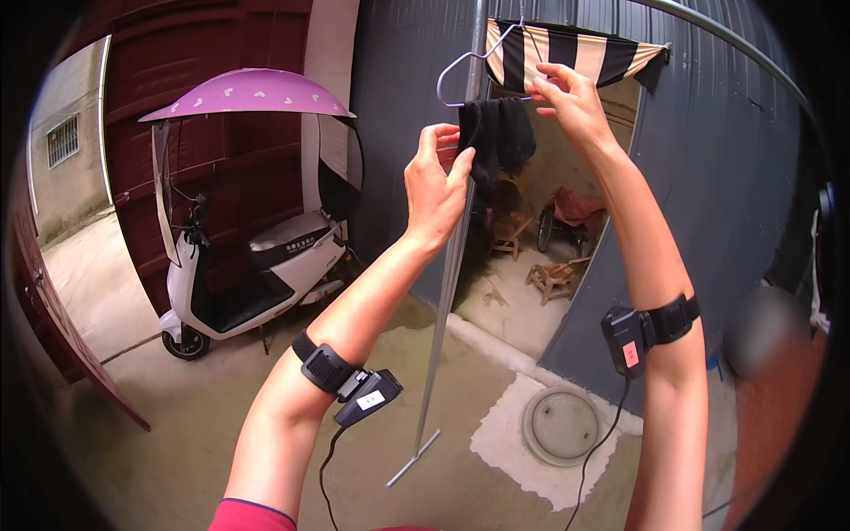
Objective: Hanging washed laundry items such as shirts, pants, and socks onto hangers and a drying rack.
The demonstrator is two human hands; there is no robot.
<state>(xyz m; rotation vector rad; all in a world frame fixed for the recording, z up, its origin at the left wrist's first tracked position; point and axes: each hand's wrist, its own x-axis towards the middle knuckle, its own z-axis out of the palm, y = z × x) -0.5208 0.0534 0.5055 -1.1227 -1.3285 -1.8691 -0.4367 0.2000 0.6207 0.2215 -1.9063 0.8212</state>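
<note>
A wire clothes hanger (458, 58) with a purplish coating hangs in front of me; the top of its hook is cut off by the upper edge. Over its lower bar is draped a folded black cloth (498, 133), possibly a garment. My left hand (438, 182) pinches the cloth's left edge between thumb and fingers. Higher up, my right hand (571, 99) has its thumb and fingers around the hanger's right end, which they partly hide. Just behind the cloth runs an upright metal pole (441, 318) of a drying rack.
The pole's foot bar (413, 458) rests on the concrete floor. A white electric scooter (265, 279) with a purple canopy (252, 93) stands left. Behind the hanger is a doorway with a striped curtain (590, 56) and wooden stools (551, 279). A round cover (564, 425) is set in the floor.
</note>
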